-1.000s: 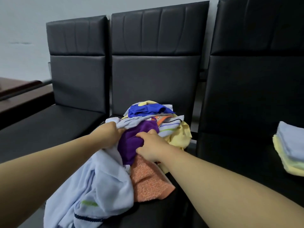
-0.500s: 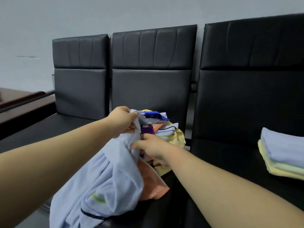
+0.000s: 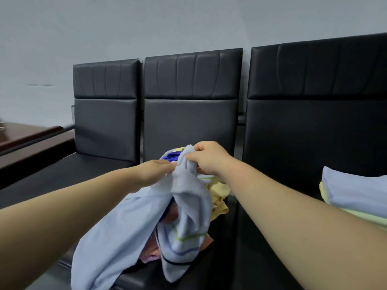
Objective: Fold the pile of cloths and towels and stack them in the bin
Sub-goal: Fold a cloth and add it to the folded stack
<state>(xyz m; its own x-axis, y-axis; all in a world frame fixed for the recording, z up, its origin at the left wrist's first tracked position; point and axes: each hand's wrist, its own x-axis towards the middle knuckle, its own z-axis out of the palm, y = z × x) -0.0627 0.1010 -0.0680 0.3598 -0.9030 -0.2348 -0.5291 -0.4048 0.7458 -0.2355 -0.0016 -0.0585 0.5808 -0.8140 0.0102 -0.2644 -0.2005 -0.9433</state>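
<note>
Step in hand: lifting one pale blue towel (image 3: pixel 125 222) off the loose pile (image 3: pixel 218 190) so it can be opened and folded.
Left hand (image 3: pixel 154 171): fingers closed on a bunched part of the towel's upper edge, just left of the right hand.
Right hand (image 3: pixel 209 159): thumb and fingers pinch the top of the same edge, a little higher than the left hand.
Towel: hangs from both hands in twisted folds. Its striped lower end drapes below the hands to the seat (image 3: pixel 136 275) and over an orange cloth (image 3: pixel 149 252).
Pile: lies right under and behind the hands, with yellow and blue pieces showing past the knuckles.
Folded stack (image 3: pixel 354 191): lies well to the right of the right hand on the next seat.
Bin: not in view.
Doing it well: I judge the hands should slide apart along the edge until each finds a corner, since they now grip nearly the same spot and the cloth cannot open.
Lift: raise it high enough that the striped end leaves the pile before spreading.
Risk: the draped end may drag the orange cloth off the front of the seat, so shake it free gently.
Fold: match corners while it hangs flat, then lay it on bare seat near the hands.
</note>
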